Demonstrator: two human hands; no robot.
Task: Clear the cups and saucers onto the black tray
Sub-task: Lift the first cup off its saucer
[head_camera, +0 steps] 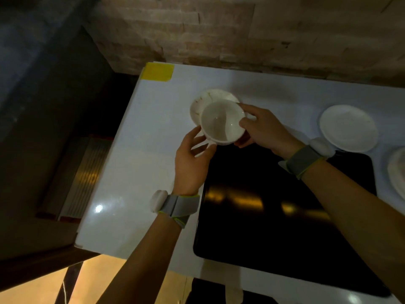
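A white cup [221, 121] is lifted above the table, just past the far left corner of the black tray [274, 216]. My right hand [260, 128] grips its right rim and side. My left hand [192, 159] touches the cup's lower left side with fingers spread. Behind the cup a stained white saucer [206, 99] lies on the white table [135, 172], partly hidden by the cup. A second white saucer [348, 128] sits at the right, beyond the tray. The tray holds nothing.
Another white dish [397, 170] shows at the right frame edge. A yellow tape patch [157, 71] marks the table's far left corner. A brick wall [241, 29] runs behind the table. The table's left edge drops to a dark floor.
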